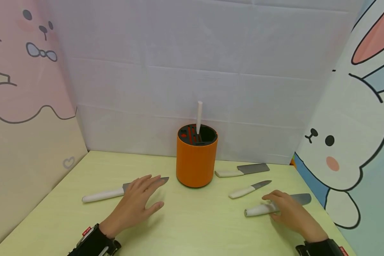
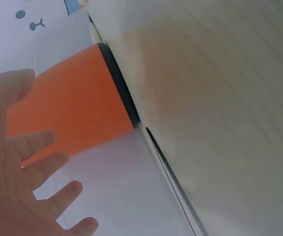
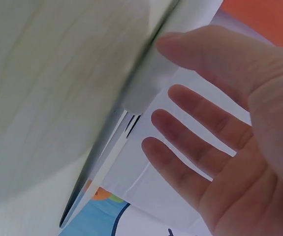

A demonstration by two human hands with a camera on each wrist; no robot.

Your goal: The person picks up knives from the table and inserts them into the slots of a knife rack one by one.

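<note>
we are seeing the right hand [image 1: 289, 211] straddling a broad-bladed knife [image 1: 257, 210] that is lying near the surface's right edge; the thumb is overlapping the white handle, the visible fingers are reaching out loosely apart, and we are finding no firm grip. the left hand [image 1: 137, 202] is spreading its fingers wide, holding nothing, over a pointed chef's knife [image 1: 106, 195] towards the left edge; whether it is touching, we cannot tell.

we are judging a cut the likeliest mishap: fingers closing too far forward could be meeting the right blade, a lopsided pinch could be rolling its handle, and a lowering left hand could be pressing on steel.

the head view is showing the slotted top of the orange knife block [image 1: 196, 165] near the back edge; the left wrist view is instead revealing its dark base, and the right wrist view is exposing the handle-blade join that the hand is covering from above.
</note>
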